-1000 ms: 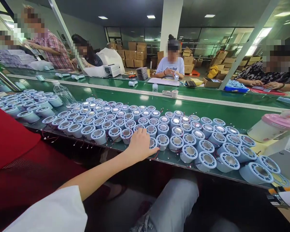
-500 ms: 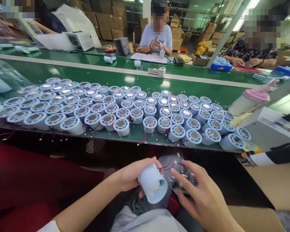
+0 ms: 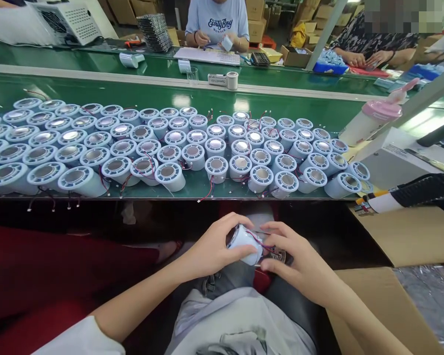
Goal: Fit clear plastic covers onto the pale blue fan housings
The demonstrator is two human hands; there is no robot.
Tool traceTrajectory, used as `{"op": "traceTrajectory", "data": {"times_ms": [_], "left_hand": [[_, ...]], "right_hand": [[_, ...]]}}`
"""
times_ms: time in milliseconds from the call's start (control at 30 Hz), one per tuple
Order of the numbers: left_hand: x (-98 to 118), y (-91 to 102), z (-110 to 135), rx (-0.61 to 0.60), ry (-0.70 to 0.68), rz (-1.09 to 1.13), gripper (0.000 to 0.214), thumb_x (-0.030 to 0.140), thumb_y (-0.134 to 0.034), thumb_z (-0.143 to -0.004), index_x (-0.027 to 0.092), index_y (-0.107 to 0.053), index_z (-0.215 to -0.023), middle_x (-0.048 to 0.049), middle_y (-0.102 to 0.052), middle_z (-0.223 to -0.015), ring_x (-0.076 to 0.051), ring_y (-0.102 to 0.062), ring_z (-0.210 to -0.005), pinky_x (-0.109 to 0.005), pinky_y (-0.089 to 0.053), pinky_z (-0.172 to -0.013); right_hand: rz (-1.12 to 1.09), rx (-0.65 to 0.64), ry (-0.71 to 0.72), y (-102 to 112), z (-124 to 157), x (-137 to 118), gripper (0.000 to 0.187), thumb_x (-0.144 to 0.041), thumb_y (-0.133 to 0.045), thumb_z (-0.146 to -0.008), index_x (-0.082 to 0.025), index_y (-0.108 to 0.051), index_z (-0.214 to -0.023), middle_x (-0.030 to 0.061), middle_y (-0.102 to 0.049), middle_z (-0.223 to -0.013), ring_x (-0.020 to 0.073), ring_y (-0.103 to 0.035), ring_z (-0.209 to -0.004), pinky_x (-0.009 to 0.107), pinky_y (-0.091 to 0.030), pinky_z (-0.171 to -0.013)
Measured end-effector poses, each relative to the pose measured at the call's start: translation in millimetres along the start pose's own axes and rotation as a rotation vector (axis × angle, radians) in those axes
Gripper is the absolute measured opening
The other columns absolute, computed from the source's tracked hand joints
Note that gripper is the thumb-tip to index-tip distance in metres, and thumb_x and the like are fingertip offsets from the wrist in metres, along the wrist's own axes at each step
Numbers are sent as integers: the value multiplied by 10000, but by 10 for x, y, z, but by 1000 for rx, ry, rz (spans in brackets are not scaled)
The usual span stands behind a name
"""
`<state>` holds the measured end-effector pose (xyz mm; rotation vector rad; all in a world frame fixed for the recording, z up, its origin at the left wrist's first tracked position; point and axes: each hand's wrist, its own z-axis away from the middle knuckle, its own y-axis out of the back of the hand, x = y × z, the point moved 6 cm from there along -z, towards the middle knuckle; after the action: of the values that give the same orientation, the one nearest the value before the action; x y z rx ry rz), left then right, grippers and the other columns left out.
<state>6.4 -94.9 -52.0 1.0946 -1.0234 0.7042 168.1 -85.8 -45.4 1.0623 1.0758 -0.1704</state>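
Note:
Above my lap, my left hand point(image 3: 216, 244) is wrapped round a light-blue plastic cylinder housing point(image 3: 246, 244), tilted on its side, thumb across the near side. My right hand point(image 3: 299, 261) is beside its right end, fingers curled about a dark round part point(image 3: 278, 254) with a spoked or patterned face; its exact kind is unclear. Thin red and dark wires point(image 3: 258, 240) run along the housing toward that part. How firmly the right fingers grip is partly hidden. Many similar blue housings point(image 3: 170, 172) with silver round centres stand in rows on the bench.
The green bench point(image 3: 196, 190) has its front edge just beyond my hands. At right are a pink-lidded cup point(image 3: 372, 118), a white box device point(image 3: 395, 148), a black-sleeved tool point(image 3: 403, 195) and an open cardboard box point(image 3: 403, 236). Co-workers sit across the bench, one in a blue shirt point(image 3: 218, 19).
The housing has turned from its open end facing me to lying sideways, with my left hand now over it. My right hand has closed in around the round part beside it. The camera view has shifted.

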Motion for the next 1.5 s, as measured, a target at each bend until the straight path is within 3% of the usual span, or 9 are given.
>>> {"op": "traceTrajectory", "data": {"times_ms": [100,167,267,400,467,600,767,1033,1500], "left_hand": [[-41,-30,-2,43,-96,24,640,417,-866,-603,276,-634,-1183,-43,-531,-1098,-219,-576,-1018,-355,-486,-924],[-43,-55,-4,38,-160,1,672,417,-888,-559,287,-661,-1178,-67,-499,-1189,-253,-544,-1126,-396,-448,-1010],[-28,-110,-4,-41,-175,29,687,353,-879,-594,276,-634,-1230,-89,-512,-1313,-281,-510,-1225,-434,-394,-1081],[-16,-195,9,-151,-60,302,625,256,-793,-716,260,-555,-1293,-78,-586,-1273,-236,-589,-1131,-367,-499,-959],[-26,-229,21,-155,3,494,570,242,-755,-756,249,-537,-1284,-76,-588,-1279,-214,-614,-1086,-338,-517,-916],[-37,-278,55,-172,74,689,555,311,-732,-788,241,-515,-1294,-85,-591,-1278,-213,-627,-1037,-319,-542,-830],[35,-235,92,-215,51,503,764,395,-794,-723,267,-466,-1400,-115,-568,-1345,-286,-608,-1121,-382,-526,-898],[160,-176,123,-190,-84,314,753,310,-821,-705,272,-499,-1385,-100,-545,-1385,-273,-569,-1217,-374,-486,-1007],[211,-138,150,-178,-191,181,766,249,-830,-693,277,-494,-1381,-83,-543,-1388,-254,-529,-1267,-316,-478,-1005]], "right_hand": [[-220,72,-77,64,21,46,231,-291,-543,-923,-204,-680,-759,98,-620,-1157,231,-626,-1034,303,-539,-773],[-352,128,-146,104,32,100,258,-307,-587,-894,-188,-662,-678,103,-644,-1115,228,-635,-985,275,-534,-698],[-535,192,-220,151,38,177,278,-329,-682,-828,-179,-655,-595,94,-690,-1035,226,-650,-937,275,-537,-697],[-780,182,-216,162,53,225,278,-400,-730,-801,-195,-703,-615,92,-723,-1076,259,-670,-1007,313,-580,-731],[-694,148,-125,164,84,195,142,-361,-781,-760,-234,-760,-820,87,-684,-1217,284,-646,-1103,359,-587,-814],[-210,190,79,177,211,126,433,-188,-798,-729,-282,-691,-1138,73,-626,-1326,282,-575,-1235,418,-485,-1033],[-287,140,71,137,299,171,488,-228,-806,-748,-307,-609,-1187,39,-660,-1247,227,-655,-1115,319,-557,-940],[-557,48,-75,127,322,164,476,-209,-774,-789,-375,-589,-1194,-24,-635,-1170,170,-649,-1067,254,-553,-920],[-865,-36,-272,31,322,185,486,-457,-773,-773,-248,-540,-1145,27,-654,-949,166,-626,-858,242,-547,-687]]}}
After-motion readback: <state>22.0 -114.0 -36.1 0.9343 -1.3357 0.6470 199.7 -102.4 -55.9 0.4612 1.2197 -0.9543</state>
